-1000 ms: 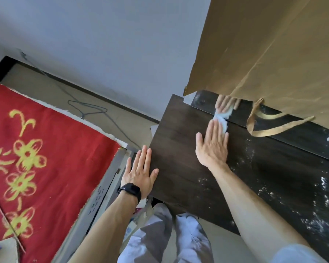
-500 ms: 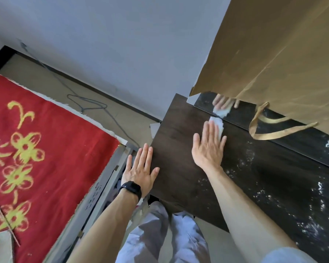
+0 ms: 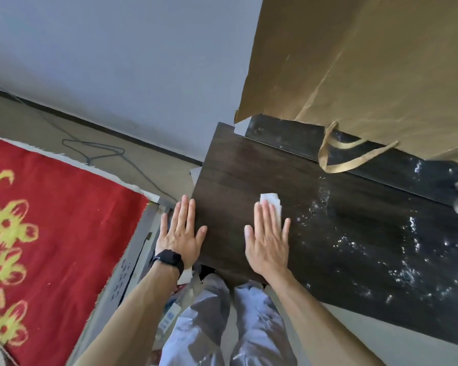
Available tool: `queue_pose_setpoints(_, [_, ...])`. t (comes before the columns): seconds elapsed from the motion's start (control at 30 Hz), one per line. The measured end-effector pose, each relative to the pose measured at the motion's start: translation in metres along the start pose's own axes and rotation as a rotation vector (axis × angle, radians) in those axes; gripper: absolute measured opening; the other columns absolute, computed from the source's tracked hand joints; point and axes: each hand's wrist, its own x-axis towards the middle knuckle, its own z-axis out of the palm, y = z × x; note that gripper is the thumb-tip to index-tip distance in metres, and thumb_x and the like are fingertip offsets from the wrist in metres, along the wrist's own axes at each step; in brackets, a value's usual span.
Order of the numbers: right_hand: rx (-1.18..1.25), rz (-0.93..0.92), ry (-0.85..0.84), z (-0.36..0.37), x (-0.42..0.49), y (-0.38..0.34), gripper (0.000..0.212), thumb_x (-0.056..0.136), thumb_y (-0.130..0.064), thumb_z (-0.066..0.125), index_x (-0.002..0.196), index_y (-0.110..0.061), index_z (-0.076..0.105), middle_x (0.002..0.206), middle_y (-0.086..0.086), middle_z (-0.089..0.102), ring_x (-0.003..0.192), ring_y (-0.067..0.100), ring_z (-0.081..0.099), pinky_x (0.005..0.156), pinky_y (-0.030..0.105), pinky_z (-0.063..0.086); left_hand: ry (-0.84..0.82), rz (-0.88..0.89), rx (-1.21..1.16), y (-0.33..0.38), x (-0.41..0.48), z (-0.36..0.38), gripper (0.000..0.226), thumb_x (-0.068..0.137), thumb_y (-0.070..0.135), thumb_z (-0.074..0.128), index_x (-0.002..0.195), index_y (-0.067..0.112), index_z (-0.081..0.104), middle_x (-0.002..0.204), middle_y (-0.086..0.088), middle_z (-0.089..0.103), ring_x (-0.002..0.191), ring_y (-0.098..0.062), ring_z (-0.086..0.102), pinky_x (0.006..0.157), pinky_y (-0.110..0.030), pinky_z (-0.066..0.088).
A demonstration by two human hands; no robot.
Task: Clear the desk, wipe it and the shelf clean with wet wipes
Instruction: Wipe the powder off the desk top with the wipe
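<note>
The dark wooden desk (image 3: 341, 247) runs from the centre to the right, with white dust specks across its right half. My right hand (image 3: 269, 237) lies flat on it, straight fingers pressing a folded white wet wipe (image 3: 271, 202) whose far end shows past the fingertips. My left hand (image 3: 180, 233), with a black watch on the wrist, rests flat on the desk's left edge. A glossy black shelf ledge (image 3: 288, 137) runs along the back of the desk.
A large brown paper bag (image 3: 368, 70) stands on the shelf ledge, its handle (image 3: 349, 151) hanging over the desk's back edge. A red blanket with yellow flowers (image 3: 43, 228) covers the bed at left. A cable lies on the floor by the wall.
My right hand has slid the wipe from the shelf ledge at the back toward the desk's front edge. The left hand stays on the desk's left edge.
</note>
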Motion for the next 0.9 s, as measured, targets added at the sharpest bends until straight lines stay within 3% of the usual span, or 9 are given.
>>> queue_pose_setpoints(0.1, [0.053,0.354,0.005,-0.006,-0.014,0.06,0.068,0.1,-0.048,0.02,0.157,-0.016,0.003,0.166,0.006,0.011,0.153,0.02,0.011,0.119,0.062,0.016,0.018,0.002,-0.001,0.0,0.0,0.0,0.067,0.099,0.056,0.002,0.144,0.024,-0.036,0.158,0.003,-0.034,0.15,-0.015,-0.021,0.123,-0.044,-0.01])
queue_pose_setpoints(0.17, [0.102,0.403,0.03,-0.007,-0.012,0.046,0.068,0.1,-0.048,0.02,0.157,-0.014,0.003,0.165,0.01,0.015,0.153,0.024,0.012,0.118,0.062,0.017,0.025,0.0,-0.006,0.0,0.0,0.002,0.067,0.1,0.056,0.003,0.145,0.024,-0.035,0.158,0.003,-0.033,0.15,-0.015,-0.019,0.123,-0.043,-0.01])
queue_pose_setpoints(0.23, [0.102,0.216,0.06,-0.003,-0.01,0.0,0.067,0.102,-0.047,0.023,0.158,-0.012,0.009,0.166,0.009,0.01,0.154,0.025,0.006,0.121,0.058,0.011,0.032,0.001,0.008,-0.001,0.0,0.004,0.067,0.1,0.056,0.003,0.145,0.023,-0.035,0.159,0.003,-0.032,0.15,-0.015,-0.019,0.122,-0.043,-0.011])
queue_pose_setpoints(0.33, [0.1,-0.183,-0.06,0.006,-0.029,-0.061,0.063,0.105,-0.047,0.017,0.159,-0.017,0.003,0.167,-0.002,-0.005,0.154,0.015,-0.008,0.122,0.052,0.002,0.017,0.003,0.018,-0.001,-0.001,0.003,0.067,0.1,0.054,0.004,0.143,0.022,-0.037,0.158,0.002,-0.033,0.149,-0.014,-0.021,0.123,-0.044,-0.009])
queue_pose_setpoints(0.4, [0.069,-0.238,-0.072,0.005,-0.036,-0.045,0.062,0.106,-0.045,0.018,0.159,-0.017,0.004,0.167,-0.004,-0.003,0.153,0.012,-0.006,0.121,0.052,0.006,0.026,0.006,0.04,-0.001,-0.001,0.002,0.067,0.1,0.054,0.003,0.142,0.021,-0.036,0.159,0.001,-0.033,0.15,-0.015,-0.02,0.123,-0.044,-0.008])
queue_pose_setpoints(0.53, [-0.002,0.205,-0.022,-0.001,-0.054,0.057,0.065,0.102,-0.046,0.02,0.158,-0.013,0.016,0.166,0.001,0.007,0.154,0.017,0.011,0.121,0.057,0.015,0.047,0.021,0.021,0.002,-0.004,-0.002,0.066,0.102,0.053,0.007,0.143,0.022,-0.034,0.16,0.0,-0.03,0.15,-0.016,-0.019,0.121,-0.043,-0.011])
queue_pose_setpoints(0.63, [0.065,0.369,-0.016,-0.004,-0.057,0.055,0.068,0.101,-0.047,0.018,0.158,-0.01,0.013,0.166,0.005,0.005,0.153,0.023,0.013,0.12,0.059,0.016,0.069,0.036,0.014,0.001,-0.004,0.001,0.067,0.102,0.052,0.008,0.146,0.021,-0.032,0.161,-0.001,-0.028,0.15,-0.015,-0.021,0.12,-0.042,-0.013])
queue_pose_setpoints(0.8, [0.198,-0.137,-0.083,0.008,-0.066,-0.068,0.061,0.105,-0.046,0.02,0.159,-0.019,0.008,0.167,-0.002,-0.002,0.154,0.015,-0.006,0.121,0.054,0.006,0.067,0.035,0.031,-0.001,0.0,0.007,0.069,0.102,0.052,0.011,0.153,0.018,-0.021,0.161,-0.001,-0.026,0.15,-0.015,-0.019,0.122,-0.044,-0.011])
queue_pose_setpoints(0.9, [0.16,-0.18,-0.077,0.007,-0.076,-0.042,0.061,0.106,-0.045,0.023,0.159,-0.018,0.011,0.167,-0.003,0.0,0.154,0.013,-0.003,0.12,0.055,0.016,0.067,0.035,0.028,0.0,-0.001,0.007,0.07,0.101,0.052,0.01,0.154,0.016,-0.017,0.163,-0.003,-0.022,0.151,-0.017,-0.016,0.123,-0.046,-0.007])
